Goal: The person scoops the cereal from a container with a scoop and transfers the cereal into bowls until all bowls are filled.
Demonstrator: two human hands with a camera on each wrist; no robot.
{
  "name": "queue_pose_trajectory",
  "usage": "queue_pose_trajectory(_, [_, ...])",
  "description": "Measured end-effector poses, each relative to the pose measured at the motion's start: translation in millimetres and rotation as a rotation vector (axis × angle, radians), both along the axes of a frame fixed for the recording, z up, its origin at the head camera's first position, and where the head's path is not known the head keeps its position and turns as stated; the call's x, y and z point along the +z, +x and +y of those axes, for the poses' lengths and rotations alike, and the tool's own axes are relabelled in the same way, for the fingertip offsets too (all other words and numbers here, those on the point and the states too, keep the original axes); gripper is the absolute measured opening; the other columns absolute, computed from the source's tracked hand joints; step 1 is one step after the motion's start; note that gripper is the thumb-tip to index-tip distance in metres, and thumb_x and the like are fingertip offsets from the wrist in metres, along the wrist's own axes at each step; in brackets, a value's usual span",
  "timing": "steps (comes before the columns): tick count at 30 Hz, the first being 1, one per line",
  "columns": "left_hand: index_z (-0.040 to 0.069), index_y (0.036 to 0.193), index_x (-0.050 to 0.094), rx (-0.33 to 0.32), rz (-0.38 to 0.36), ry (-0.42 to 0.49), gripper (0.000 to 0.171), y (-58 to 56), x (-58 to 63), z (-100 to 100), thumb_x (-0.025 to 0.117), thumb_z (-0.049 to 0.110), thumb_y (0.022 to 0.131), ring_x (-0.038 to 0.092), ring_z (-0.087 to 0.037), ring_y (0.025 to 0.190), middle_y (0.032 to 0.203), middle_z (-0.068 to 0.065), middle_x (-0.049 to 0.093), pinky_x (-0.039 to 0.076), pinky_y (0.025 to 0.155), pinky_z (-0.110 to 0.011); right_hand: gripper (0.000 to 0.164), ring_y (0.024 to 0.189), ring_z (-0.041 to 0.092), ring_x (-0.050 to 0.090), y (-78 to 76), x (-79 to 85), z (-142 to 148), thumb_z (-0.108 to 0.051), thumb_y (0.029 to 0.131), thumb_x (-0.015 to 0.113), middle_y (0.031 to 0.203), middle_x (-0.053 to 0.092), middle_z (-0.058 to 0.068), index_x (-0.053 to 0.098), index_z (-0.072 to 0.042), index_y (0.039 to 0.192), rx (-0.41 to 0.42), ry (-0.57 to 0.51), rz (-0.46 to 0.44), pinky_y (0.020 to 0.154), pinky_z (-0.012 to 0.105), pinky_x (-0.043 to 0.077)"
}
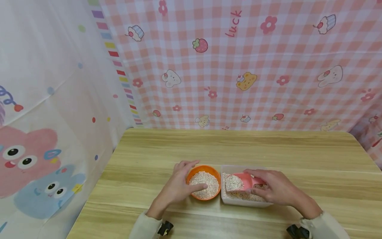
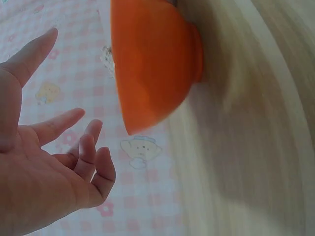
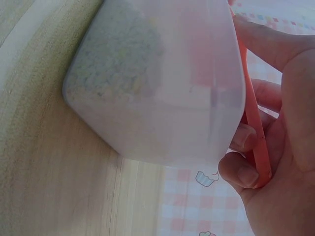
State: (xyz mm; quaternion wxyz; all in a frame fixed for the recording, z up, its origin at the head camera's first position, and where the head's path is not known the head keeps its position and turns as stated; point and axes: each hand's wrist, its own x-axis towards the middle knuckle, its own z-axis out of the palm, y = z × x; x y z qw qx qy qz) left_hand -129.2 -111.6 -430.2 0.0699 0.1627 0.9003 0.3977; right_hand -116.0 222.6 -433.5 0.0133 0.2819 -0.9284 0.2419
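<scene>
An orange bowl (image 1: 219, 190) full of pale oat flakes (image 1: 206, 181) stands on the table. My left hand (image 1: 182, 182) is at its left side, fingers spread, the thumb reaching over the flakes. In the left wrist view the palm and fingers stand apart from the bowl's wall (image 2: 152, 64). My right hand (image 1: 276, 186) grips the handle of a pink scoop (image 1: 247, 181), which carries a heap of flakes over a translucent plastic box (image 1: 247, 202). More flakes lie inside the box. The right wrist view has the fingers curled round the scoop handle (image 3: 256, 132), beside the box's wall (image 3: 172, 132).
The bowl and box stand side by side near the front of the wood-grain table (image 1: 209, 146). Behind the table hangs a pink checked cloth (image 1: 226, 66), and a white cartoon-print cloth (image 1: 71, 109) hangs at the left. Black straps (image 1: 165, 228) sit by both sleeves.
</scene>
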Motion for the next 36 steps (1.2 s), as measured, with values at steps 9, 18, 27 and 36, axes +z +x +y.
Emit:
queue_pose_trajectory(9, [0.023,0.147,0.047,-0.005,-0.003,-0.009,0.079,-3.3,-5.8,-6.6,0.081,0.046,0.079,0.040,-0.026,0.130,0.139,-0.005,0.049,0.040,0.105,-0.057,0.056,0.100,0.013,0.064,0.8,0.5,-0.6,-0.038,0.085,0.078,0.123,0.069,0.007,0.064,-0.010,0.131,-0.002,0.007,0.016,0.078,0.039,0.054])
queue_pose_trajectory(18, [0.021,0.154,0.034,-0.043,-0.103,-0.034,0.095,-8.3,-16.0,-11.7,0.082,0.049,0.077,0.035,-0.033,0.137,0.149,-0.012,0.041,0.036,0.106,-0.062,0.056,0.103,0.018,0.065,0.2,0.8,-0.8,-0.038,0.085,0.078,0.124,0.069,0.007,0.064,-0.011,0.131,-0.015,-0.001,-0.006,0.082,0.043,0.055])
queue_pose_trajectory(27, [0.023,0.160,0.015,-0.098,-0.212,-0.035,0.123,-9.3,-24.9,-10.9,0.090,0.048,0.066,0.023,-0.041,0.145,0.159,-0.020,0.025,0.025,0.112,-0.064,0.056,0.077,0.002,0.051,0.9,8.2,2.6,-0.033,0.085,0.079,0.111,0.071,0.004,0.062,-0.009,0.133,-0.032,-0.059,-0.052,0.066,0.026,0.047])
queue_pose_trajectory(36, [0.025,0.160,0.013,-0.132,-0.242,-0.003,0.126,-9.3,-31.9,-8.9,0.092,0.046,0.064,0.020,-0.039,0.147,0.163,-0.011,0.022,0.021,0.114,-0.064,0.055,0.062,-0.002,0.038,-0.3,15.3,2.9,-0.031,0.086,0.078,0.103,0.068,-0.002,0.061,-0.007,0.133,0.009,-0.109,-0.036,0.056,0.020,0.037])
